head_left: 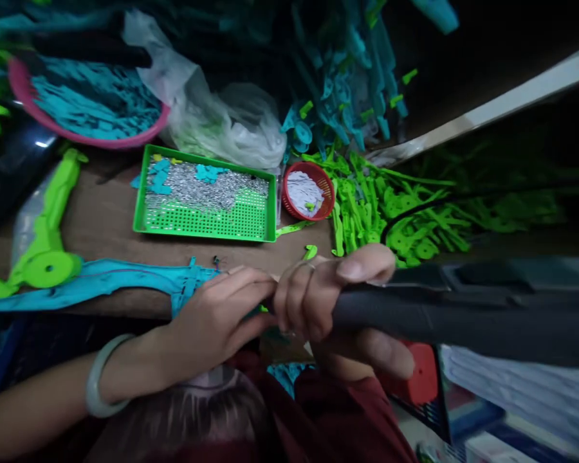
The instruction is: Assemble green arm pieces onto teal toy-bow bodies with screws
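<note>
My right hand (318,296) is wrapped around a thick black electric screwdriver (390,312), whose body runs out to the right edge. Its tip is hidden between my hands. My left hand (236,302) has its fingers bent over the right end of a long blue plastic shell (125,276), pressing it at the table's near edge. The fingertips of both hands nearly meet. A thin wire and a small dark piece (216,260) show at the shell's upper side.
Ahead stands a green tray (205,225) of small silvery screws and blue bits. Beside it is a red basket (332,193) of pale pieces. Green plastic parts (361,218) heap at the right. A pink basin (120,140) holds blue parts; a green part (48,267) lies left.
</note>
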Available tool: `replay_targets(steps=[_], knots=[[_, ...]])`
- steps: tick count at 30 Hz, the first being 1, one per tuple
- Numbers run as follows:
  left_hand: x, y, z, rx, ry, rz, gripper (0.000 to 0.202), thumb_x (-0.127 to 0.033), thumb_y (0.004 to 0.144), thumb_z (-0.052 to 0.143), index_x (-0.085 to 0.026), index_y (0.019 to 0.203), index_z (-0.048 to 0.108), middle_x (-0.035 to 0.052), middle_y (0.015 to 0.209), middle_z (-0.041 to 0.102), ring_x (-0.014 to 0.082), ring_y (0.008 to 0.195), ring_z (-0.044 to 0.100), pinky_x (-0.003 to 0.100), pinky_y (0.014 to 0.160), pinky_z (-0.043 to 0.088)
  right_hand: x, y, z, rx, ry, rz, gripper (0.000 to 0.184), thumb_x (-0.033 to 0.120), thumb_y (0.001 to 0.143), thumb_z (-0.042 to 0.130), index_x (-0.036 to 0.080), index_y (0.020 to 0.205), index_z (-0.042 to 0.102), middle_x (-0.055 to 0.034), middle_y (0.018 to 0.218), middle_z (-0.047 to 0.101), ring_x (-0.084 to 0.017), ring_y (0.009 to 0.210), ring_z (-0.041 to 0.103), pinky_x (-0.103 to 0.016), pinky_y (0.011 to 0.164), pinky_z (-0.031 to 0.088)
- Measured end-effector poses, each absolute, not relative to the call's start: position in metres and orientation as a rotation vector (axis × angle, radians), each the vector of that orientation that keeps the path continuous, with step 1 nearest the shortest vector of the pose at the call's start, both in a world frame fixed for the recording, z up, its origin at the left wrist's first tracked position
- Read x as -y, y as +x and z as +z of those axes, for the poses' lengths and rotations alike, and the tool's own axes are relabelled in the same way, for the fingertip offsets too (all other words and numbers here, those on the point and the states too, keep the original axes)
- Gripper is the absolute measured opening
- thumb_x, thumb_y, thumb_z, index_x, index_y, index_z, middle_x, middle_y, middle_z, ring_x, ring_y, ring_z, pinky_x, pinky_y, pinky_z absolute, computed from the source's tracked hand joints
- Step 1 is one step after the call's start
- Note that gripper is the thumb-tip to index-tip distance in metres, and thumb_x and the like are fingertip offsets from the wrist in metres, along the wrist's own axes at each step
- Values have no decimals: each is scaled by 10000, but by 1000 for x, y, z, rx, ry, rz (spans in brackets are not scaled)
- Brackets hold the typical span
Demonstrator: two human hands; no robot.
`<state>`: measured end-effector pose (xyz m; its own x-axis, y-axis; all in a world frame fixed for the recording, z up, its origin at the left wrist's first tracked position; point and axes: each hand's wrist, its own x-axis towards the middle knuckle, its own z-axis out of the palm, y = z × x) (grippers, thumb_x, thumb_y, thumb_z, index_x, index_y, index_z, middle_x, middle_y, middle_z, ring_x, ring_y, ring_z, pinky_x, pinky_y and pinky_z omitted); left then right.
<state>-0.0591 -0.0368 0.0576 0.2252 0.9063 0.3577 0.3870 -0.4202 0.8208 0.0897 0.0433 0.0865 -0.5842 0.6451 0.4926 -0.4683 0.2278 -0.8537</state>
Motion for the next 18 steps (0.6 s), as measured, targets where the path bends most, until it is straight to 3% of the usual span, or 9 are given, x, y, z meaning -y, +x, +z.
replay_targets(steps=[6, 10, 15, 18], knots=[[31, -87, 44, -1210, 2046, 1205, 240, -286, 1025, 485, -124, 1062, 658, 83, 1080, 688, 184, 1047, 642, 313, 921, 521, -43, 59, 76, 1546, -284, 1459, 288, 448, 873, 568, 311, 1105, 464, 143, 489, 430, -85, 309, 418, -243, 387, 422], [-3, -125, 37, -1217, 2326, 837, 297, -259, 1027, 461, -142, 1259, 605, 91, 1216, 649, 205, 1119, 611, 351, 942, 497, -71, 56, 67, 1394, -612, 1205, 339, 479, 773, 648, 285, 999, 485, 125, 499, 438, -102, 342, 414, -272, 401, 417], [-29, -145, 23, -954, 2858, 254, 229, -102, 954, 521, -155, 1087, 699, 122, 1240, 634, 221, 1075, 564, 321, 826, 444, -101, 79, 50, 1346, -760, 1043, 313, 424, 764, 651, 265, 986, 497, 107, 526, 466, -120, 404, 461, -282, 452, 437], [-32, -139, 20, -853, 2946, 226, 195, -113, 953, 537, -156, 1042, 705, 129, 1370, 567, 252, 1187, 515, 359, 884, 416, -94, 102, 43, 1473, -876, 869, 355, 406, 760, 704, 257, 1026, 522, 38, 721, 570, -152, 648, 602, -320, 651, 527]])
